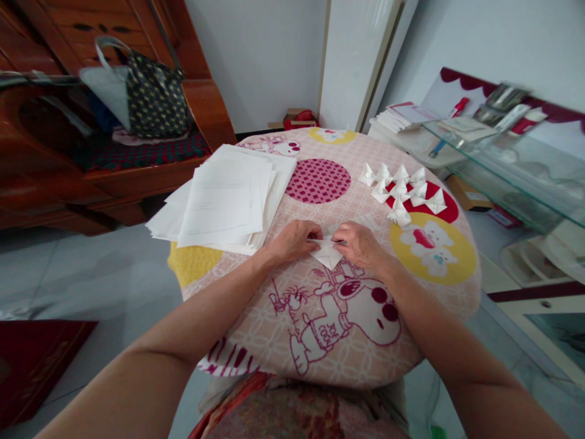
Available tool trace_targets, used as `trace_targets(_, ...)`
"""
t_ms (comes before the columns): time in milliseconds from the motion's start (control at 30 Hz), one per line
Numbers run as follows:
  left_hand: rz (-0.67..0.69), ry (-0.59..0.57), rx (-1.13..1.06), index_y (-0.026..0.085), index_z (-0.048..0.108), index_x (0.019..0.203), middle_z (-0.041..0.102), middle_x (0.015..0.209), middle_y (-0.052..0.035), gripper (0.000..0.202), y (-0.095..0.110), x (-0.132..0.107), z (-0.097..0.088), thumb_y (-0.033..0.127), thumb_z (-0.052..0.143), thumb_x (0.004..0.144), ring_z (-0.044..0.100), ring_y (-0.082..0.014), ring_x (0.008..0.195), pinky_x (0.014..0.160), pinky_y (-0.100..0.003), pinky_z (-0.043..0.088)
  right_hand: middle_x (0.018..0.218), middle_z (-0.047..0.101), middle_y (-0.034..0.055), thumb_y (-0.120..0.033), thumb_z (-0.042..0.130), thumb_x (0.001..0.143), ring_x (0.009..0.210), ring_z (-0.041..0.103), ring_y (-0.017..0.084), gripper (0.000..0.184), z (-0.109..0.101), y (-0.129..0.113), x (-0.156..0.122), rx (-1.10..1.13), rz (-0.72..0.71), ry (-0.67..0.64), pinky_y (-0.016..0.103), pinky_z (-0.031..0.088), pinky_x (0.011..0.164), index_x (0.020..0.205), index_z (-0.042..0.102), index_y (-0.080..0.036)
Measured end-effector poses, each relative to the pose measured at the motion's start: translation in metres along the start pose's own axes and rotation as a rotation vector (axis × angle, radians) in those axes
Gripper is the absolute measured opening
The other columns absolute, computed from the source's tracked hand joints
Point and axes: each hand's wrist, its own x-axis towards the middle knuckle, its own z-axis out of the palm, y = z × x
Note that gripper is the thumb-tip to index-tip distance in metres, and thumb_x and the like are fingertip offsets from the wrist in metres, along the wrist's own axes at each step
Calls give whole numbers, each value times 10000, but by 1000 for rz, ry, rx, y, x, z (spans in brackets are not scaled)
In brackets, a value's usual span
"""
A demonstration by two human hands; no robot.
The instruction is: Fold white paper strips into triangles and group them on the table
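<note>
A folded white paper point(328, 255), its lower part a downward-pointing triangle, lies near the middle of the round table. My left hand point(297, 239) pinches its left edge with curled fingers. On the opposite edge, my right hand point(358, 244) grips the paper in the same way. My fingers partly cover the upper fold. Several finished-looking folded paper shapes point(400, 190) stand grouped at the right rear of the table. To the left of my hands is a loose stack of white sheets point(223, 201), the top one with faint print.
The patterned tablecloth point(365, 366) covers the table. A glass shelf unit point(516, 177) with papers, cups and pens stands close on the right. At the left is a wooden bench point(205, 116) with a dotted bag point(155, 97). A box point(299, 119) sits beyond the table.
</note>
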Motion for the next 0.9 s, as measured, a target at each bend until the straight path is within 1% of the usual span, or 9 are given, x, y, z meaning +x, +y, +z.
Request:
trace_targets(100,100,-1,38,157,723,889,711,847,-20,175,-1,-1,-3,78,610,781,609,-118,751,712,-230,452,784,605,51,-94,649,894,818,536,206,192,3,2,-6,-34,-57,21,322,385,726,738,715,-186)
trace_targets(200,212,-30,118,160,732,894,708,861,-30,210,-2,-3,-6,39,591,796,626,-130,795,737,-237,462,758,605,66,-82,602,913,818,520,217,258,3,1,-9,-97,-124,23,340,389,741,703,715,-180)
trace_targets(333,284,-66,241,173,757,913,704,888,-46,232,-1,-8,-9,39,575,858,637,-143,814,728,-247,456,787,632,94,-69,559,920,841,511,231,285,1,-3,-12,-147,-173,-24,357,401,768,713,729,-165)
trace_targets(433,287,-130,337,191,769,917,709,912,-51,252,3,-12,-12,59,555,898,642,-154,830,697,-252,434,834,648,112,-84,527,943,884,516,244,293,-2,-7,-14,-174,-157,-95,353,410,763,760,742,-161)
trace_targets(600,218,-219,447,220,784,936,727,923,-41,256,14,-15,-20,89,565,908,635,-159,809,632,-259,372,869,652,119,-99,508,960,893,532,242,277,-8,-12,-16,-168,-76,-198,339,423,757,804,729,-155)
trace_targets(667,201,-252,481,223,785,918,725,907,-35,247,18,-15,-24,96,574,901,627,-154,782,615,-269,351,884,655,122,-92,501,960,881,536,238,281,-11,-13,-16,-146,-53,-216,337,422,747,796,720,-156)
trace_targets(767,202,-304,507,215,778,872,713,892,-36,202,24,-17,-29,169,589,925,615,-151,750,605,-285,333,889,658,131,-65,519,933,907,546,247,290,-16,-11,-17,-121,-59,-224,341,421,748,727,700,-160)
trace_targets(833,197,-305,510,232,781,938,708,899,-37,199,26,-18,-29,238,583,956,611,-153,747,625,-287,344,880,662,133,-47,546,905,916,555,250,286,-18,-9,-19,-95,-57,-222,344,425,760,685,689,-162)
trace_targets(900,189,-281,526,274,765,1095,705,923,-37,236,25,-18,-26,272,555,988,614,-156,761,658,-285,363,878,668,129,-39,566,886,900,565,239,273,-21,-6,-22,-56,-51,-214,344,432,775,675,689,-162)
